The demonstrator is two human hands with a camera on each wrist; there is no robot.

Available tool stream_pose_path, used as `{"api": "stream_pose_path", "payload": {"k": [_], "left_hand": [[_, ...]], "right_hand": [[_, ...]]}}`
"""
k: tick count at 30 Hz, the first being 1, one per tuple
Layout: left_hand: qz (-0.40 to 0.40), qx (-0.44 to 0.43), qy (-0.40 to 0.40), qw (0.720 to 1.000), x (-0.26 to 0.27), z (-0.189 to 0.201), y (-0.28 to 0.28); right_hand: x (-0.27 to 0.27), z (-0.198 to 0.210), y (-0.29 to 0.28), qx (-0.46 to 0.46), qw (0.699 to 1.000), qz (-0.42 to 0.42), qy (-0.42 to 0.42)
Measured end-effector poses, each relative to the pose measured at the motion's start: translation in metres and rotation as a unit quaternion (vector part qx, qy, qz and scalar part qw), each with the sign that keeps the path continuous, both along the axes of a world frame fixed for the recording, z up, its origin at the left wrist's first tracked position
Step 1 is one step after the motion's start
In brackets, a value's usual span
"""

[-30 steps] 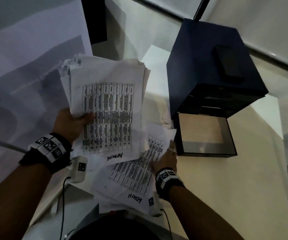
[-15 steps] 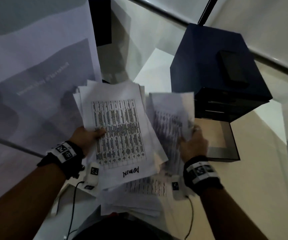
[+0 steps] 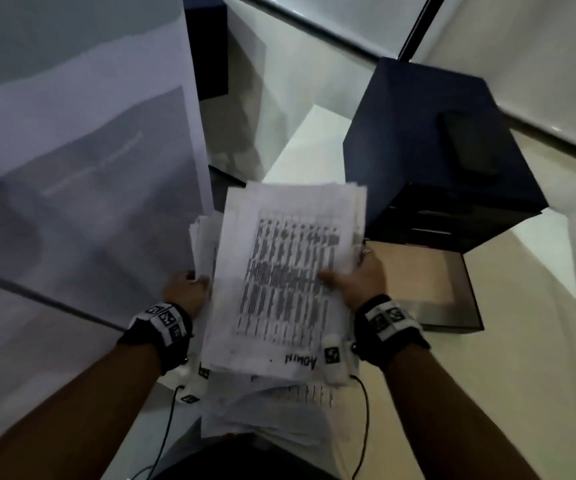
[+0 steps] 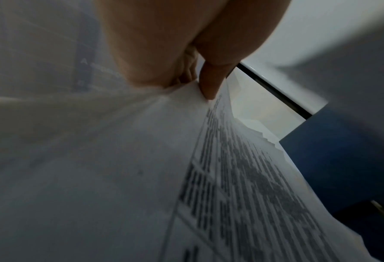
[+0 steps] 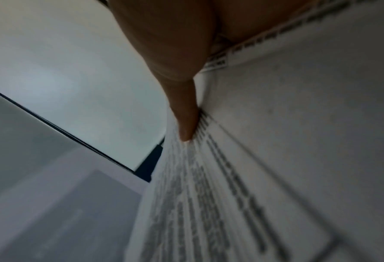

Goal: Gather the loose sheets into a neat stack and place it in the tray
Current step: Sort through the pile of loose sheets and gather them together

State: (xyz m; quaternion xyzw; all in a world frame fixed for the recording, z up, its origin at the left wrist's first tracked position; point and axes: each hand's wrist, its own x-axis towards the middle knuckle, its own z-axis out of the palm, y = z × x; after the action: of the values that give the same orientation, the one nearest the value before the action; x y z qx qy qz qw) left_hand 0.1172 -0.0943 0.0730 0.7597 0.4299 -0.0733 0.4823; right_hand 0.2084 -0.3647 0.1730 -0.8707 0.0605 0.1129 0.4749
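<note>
A thick stack of printed sheets point(image 3: 286, 271) with tables on them is held up in front of me by both hands. My left hand point(image 3: 186, 292) grips its left edge, its thumb point(image 4: 208, 85) pressed on the top page point(image 4: 242, 177). My right hand point(image 3: 356, 282) grips the right edge, with the thumb point(image 5: 186, 124) lying across the print point(image 5: 208, 195). More loose sheets point(image 3: 279, 420) lie below on the table near my body. The open dark tray point(image 3: 453, 320) with a tan floor sits to the right of the stack.
A dark blue drawer cabinet point(image 3: 435, 161) stands behind the tray, a black phone-like object point(image 3: 466, 143) on top. A large white poster board point(image 3: 82, 168) leans at the left. The beige table point(image 3: 470, 393) stretches to the right.
My right hand lifted sheets off the table pile and brought them onto the stack in my left hand. Both hands now hold one stack, lower and more to the right in view.
</note>
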Motion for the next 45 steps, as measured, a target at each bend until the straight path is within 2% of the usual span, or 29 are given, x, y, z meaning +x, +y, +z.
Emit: {"api": "stream_pose_path", "payload": {"k": [4,7,9,11,13,15,18,23,28,31,36,38,42,45], "left_hand": [[0.014,-0.055,-0.011,0.998,0.0,0.0,0.008],[0.011,-0.06,-0.01,0.998,0.001,0.001,0.0],[-0.018,-0.042,0.019,0.999,-0.002,-0.006,-0.007],[-0.044,-0.026,0.046,0.998,-0.006,-0.005,-0.012],[-0.042,-0.012,0.025,0.999,-0.006,0.002,-0.013],[-0.021,-0.021,0.0,1.0,-0.007,0.004,-0.013],[-0.02,-0.025,-0.016,0.999,-0.008,0.005,-0.016],[-0.016,-0.012,-0.023,1.0,-0.007,0.005,-0.014],[-0.017,-0.012,-0.031,0.999,-0.005,0.012,-0.01],[-0.023,-0.008,-0.032,0.999,-0.004,0.013,-0.008],[-0.035,-0.005,-0.023,0.999,-0.005,0.013,-0.004],[-0.034,-0.008,-0.022,0.999,-0.005,0.011,-0.002],[-0.038,-0.007,-0.007,0.999,-0.005,0.011,0.0],[-0.042,-0.009,0.0,0.999,-0.004,0.012,0.0]], "right_hand": [[0.001,-0.061,0.016,-0.06,0.991,-0.006,0.117],[-0.009,-0.077,0.033,-0.12,0.984,0.047,0.12],[-0.02,-0.08,0.047,-0.117,0.98,0.11,0.119],[-0.025,-0.085,0.048,-0.129,0.979,0.12,0.1],[-0.024,-0.086,0.034,-0.214,0.969,0.061,0.109],[-0.031,-0.088,0.014,-0.271,0.947,-0.015,0.173],[-0.047,-0.092,-0.001,-0.273,0.937,-0.037,0.217],[-0.044,-0.091,-0.002,-0.201,0.952,-0.107,0.205],[-0.046,-0.087,-0.012,-0.141,0.968,-0.146,0.147],[-0.049,-0.077,-0.014,-0.177,0.968,-0.133,0.118],[-0.044,-0.05,-0.027,-0.223,0.969,-0.108,0.013],[-0.038,-0.032,-0.04,-0.237,0.966,-0.097,-0.042],[-0.023,0.018,-0.064,-0.246,0.962,-0.084,-0.089],[-0.018,0.072,-0.069,-0.253,0.942,-0.105,-0.194]]}}
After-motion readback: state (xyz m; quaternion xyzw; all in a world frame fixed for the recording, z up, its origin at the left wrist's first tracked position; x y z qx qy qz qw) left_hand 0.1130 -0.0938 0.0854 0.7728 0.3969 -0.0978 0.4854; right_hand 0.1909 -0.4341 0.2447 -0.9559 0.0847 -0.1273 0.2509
